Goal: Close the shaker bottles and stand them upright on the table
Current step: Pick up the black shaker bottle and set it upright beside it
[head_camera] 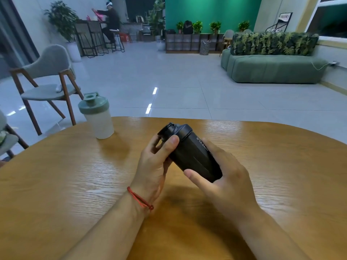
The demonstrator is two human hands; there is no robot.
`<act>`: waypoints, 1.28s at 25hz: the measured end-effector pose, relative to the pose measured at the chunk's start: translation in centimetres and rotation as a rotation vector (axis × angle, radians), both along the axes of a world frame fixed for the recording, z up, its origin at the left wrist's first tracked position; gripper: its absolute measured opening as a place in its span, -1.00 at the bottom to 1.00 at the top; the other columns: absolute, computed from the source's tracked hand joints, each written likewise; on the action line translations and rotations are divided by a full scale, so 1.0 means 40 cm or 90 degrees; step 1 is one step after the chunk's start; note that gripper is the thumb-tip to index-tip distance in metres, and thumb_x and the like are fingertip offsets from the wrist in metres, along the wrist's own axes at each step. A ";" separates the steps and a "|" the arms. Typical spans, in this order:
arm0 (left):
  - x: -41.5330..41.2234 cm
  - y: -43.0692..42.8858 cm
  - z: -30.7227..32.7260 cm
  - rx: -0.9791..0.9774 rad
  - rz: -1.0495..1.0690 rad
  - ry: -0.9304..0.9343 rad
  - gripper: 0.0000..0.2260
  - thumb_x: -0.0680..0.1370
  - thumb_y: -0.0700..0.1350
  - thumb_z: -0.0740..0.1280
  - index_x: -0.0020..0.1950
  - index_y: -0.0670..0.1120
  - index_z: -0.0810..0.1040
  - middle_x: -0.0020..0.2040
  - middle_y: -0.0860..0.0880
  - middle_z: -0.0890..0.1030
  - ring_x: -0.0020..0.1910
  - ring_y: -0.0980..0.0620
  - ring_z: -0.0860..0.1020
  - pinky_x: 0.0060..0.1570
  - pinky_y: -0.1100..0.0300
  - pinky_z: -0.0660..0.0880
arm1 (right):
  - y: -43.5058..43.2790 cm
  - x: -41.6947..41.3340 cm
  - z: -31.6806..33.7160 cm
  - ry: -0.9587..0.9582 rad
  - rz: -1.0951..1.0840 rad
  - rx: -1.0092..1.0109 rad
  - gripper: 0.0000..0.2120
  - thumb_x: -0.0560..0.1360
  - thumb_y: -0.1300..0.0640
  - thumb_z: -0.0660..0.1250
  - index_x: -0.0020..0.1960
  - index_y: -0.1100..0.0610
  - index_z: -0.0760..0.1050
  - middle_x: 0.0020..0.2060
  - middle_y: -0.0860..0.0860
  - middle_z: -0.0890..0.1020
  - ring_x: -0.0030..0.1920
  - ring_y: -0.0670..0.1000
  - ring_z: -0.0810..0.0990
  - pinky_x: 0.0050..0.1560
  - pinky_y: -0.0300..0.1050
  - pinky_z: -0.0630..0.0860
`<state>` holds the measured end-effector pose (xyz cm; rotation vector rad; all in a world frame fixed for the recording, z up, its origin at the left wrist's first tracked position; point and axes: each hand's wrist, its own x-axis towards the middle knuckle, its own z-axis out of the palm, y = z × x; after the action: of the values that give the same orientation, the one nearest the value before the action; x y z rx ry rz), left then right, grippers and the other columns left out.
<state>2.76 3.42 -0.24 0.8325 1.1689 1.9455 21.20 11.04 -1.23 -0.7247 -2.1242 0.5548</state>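
Note:
A black shaker bottle [191, 152] is held tilted above the middle of the wooden table [75, 175], its lid end pointing up and to the left. My right hand [225, 177] wraps around its lower body. My left hand [155, 162], with a red string on the wrist, grips the lid end, thumb on the cap rim. A second shaker bottle [97, 117], frosted white with a green lid, stands upright on the table's far left edge; its flip cap looks raised.
A grey chair with wooden legs [48, 81] stands beyond the table on the left, part of another chair [7, 139] at the far left edge. Tiled floor, a green sofa [272, 68] and a seated person [110, 19] lie far behind.

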 end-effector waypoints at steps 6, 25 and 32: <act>-0.005 -0.011 0.016 0.023 -0.011 0.052 -0.49 0.56 -0.04 0.48 0.47 -0.15 0.51 0.29 -0.21 0.69 0.34 -0.21 0.63 0.26 -0.12 0.58 | -0.011 -0.013 -0.005 0.055 0.018 -0.058 -0.20 0.41 -0.36 0.54 0.59 -0.24 0.41 0.25 -0.34 0.58 0.24 -0.12 0.63 0.10 0.06 0.72; -0.297 -0.101 0.019 -0.027 0.460 -0.397 -0.41 0.71 0.27 0.00 0.33 -0.12 0.60 0.24 -0.15 0.69 0.23 -0.15 0.65 0.10 -0.08 0.53 | 0.035 -0.677 0.050 0.099 0.135 -0.328 -0.39 0.44 -0.13 0.61 0.36 -0.12 0.37 0.11 -0.26 0.57 0.17 -0.13 0.62 0.10 -0.16 0.63; -0.286 -0.086 0.023 -0.019 0.474 -0.439 -0.39 0.71 0.28 0.00 0.31 -0.15 0.60 0.20 -0.20 0.69 0.15 -0.21 0.70 0.04 -0.13 0.60 | 0.072 -0.772 0.008 0.084 0.095 -0.306 -0.32 0.47 -0.05 0.61 0.47 0.03 0.39 0.30 -0.03 0.65 0.30 0.02 0.64 0.16 -0.13 0.55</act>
<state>-8.67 -0.02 0.66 -0.3734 1.1326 2.4775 -9.70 13.92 -0.89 -0.7648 -1.9463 1.1862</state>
